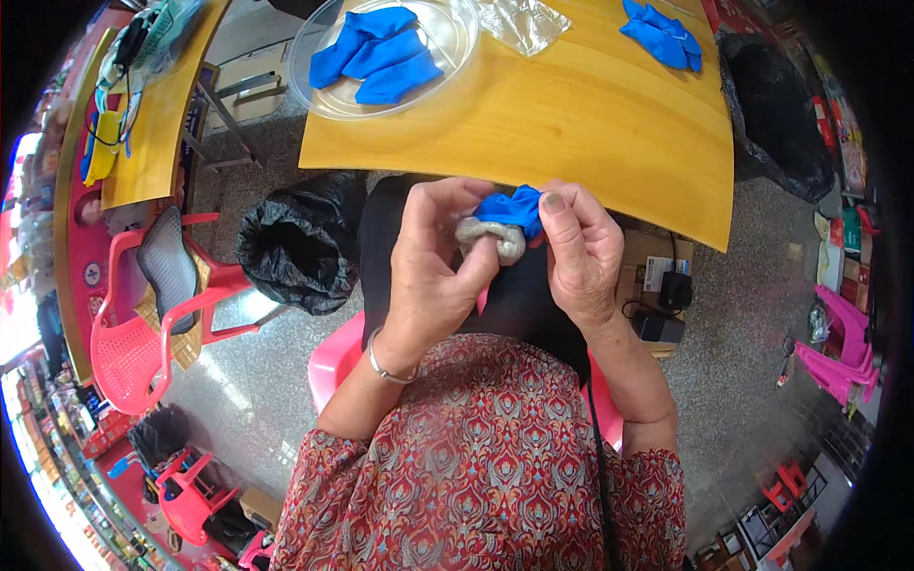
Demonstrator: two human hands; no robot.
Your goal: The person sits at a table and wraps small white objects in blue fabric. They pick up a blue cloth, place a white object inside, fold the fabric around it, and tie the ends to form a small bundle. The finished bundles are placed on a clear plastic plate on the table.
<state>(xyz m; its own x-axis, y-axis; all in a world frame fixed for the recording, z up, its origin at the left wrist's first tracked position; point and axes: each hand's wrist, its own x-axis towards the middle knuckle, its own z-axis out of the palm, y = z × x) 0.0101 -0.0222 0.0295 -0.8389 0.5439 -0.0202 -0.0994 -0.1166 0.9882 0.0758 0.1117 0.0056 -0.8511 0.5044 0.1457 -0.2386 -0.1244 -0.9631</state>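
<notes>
In front of my lap I hold a small blue fabric piece [515, 206] with a thick, fuzzy grey rolled part [492, 238] along its near side. My left hand [435, 249] is closed on it, the thumb pressed into the grey part. The fingers of my right hand [582, 238] pinch the blue cloth from the other side. On the table beyond, folded blue fabric pieces [381, 59] lie in a round clear plastic tub [446, 90]. More blue fabric [664, 36] lies at the table's far right.
The yellow wooden table [533, 124] has a clear plastic bag [524, 24] on it. Black bag-lined bins stand at left [303, 249] and right [776, 114]. A pink chair [157, 314] is at the left. A cardboard box [657, 276] with black devices sits below the table.
</notes>
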